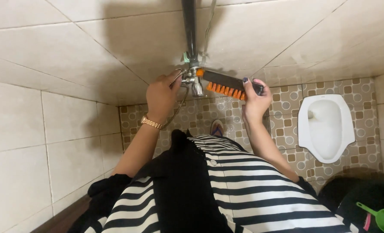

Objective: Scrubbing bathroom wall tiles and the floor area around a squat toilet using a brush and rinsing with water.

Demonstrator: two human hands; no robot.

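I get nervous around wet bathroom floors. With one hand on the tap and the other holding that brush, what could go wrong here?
If the left hand opens the tap hard, water may spray off the orange-bristled brush in the right hand onto the striped clothing. The patterned floor tiles look wet under the sandalled foot, so slipping seems possible.

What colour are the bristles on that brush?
Orange, on the dark-backed scrubbing brush in the right hand; head view.
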